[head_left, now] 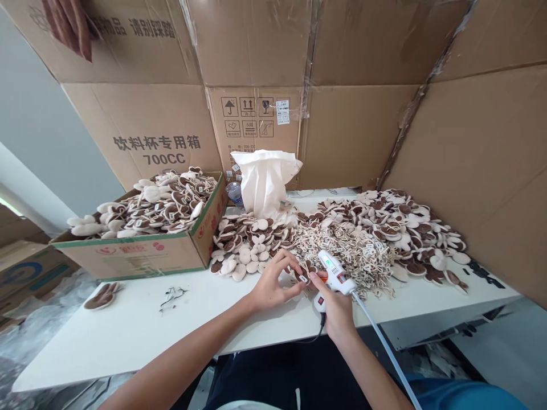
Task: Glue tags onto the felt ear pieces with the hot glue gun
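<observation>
A small brown and cream fabric piece (306,271) with a white label is held near the table's front edge. My left hand (276,283) pinches its left side between curled fingers. My right hand (335,302) is wrapped round a white glue gun (331,265) with a green light, and its thumb also touches the fabric piece. A pale glue stick runs from the gun's back toward the lower right. Just beyond the hands lies a heap of cream cords (363,256) with small tags.
A cardboard box (141,257) full of fabric pieces stands at the left. More pieces (243,250) are heaped behind my left hand and at the right. A white bag (265,182) stands at the back. Cardboard walls (363,131) surround the white table (141,336).
</observation>
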`<state>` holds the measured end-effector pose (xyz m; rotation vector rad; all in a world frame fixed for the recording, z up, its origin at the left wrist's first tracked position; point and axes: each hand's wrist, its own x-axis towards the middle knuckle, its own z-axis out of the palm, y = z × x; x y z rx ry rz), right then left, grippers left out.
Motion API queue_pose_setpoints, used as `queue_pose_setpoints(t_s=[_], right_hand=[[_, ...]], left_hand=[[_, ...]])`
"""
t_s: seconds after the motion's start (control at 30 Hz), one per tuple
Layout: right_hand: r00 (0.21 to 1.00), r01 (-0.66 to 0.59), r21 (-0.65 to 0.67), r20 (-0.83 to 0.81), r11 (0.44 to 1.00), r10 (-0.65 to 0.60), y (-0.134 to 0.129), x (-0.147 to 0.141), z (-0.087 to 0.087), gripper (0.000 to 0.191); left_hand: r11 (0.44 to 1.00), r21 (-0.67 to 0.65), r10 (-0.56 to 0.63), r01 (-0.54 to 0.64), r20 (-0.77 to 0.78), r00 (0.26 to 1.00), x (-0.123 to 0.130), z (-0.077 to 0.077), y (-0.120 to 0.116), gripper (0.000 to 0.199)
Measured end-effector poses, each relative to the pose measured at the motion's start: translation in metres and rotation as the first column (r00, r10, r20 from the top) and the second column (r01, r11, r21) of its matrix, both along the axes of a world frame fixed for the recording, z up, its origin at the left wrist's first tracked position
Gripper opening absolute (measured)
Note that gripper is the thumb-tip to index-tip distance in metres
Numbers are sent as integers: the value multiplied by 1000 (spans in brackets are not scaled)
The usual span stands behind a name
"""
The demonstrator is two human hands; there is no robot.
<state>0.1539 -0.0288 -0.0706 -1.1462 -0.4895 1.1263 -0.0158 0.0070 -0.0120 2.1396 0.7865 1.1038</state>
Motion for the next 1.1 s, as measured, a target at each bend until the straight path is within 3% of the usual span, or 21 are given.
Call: queue_pose_setpoints(t_s=[0.77, 1.1], right_hand=[[1000, -6, 25, -31, 1000, 7, 2, 0, 2, 48], [999, -32, 10, -13, 999, 32, 1, 0, 5, 51]], left_hand=[[999, -34, -8, 8, 13, 1000, -1, 1, 0, 17], [945, -326, -27, 28, 8, 1000, -3, -5, 4, 34]])
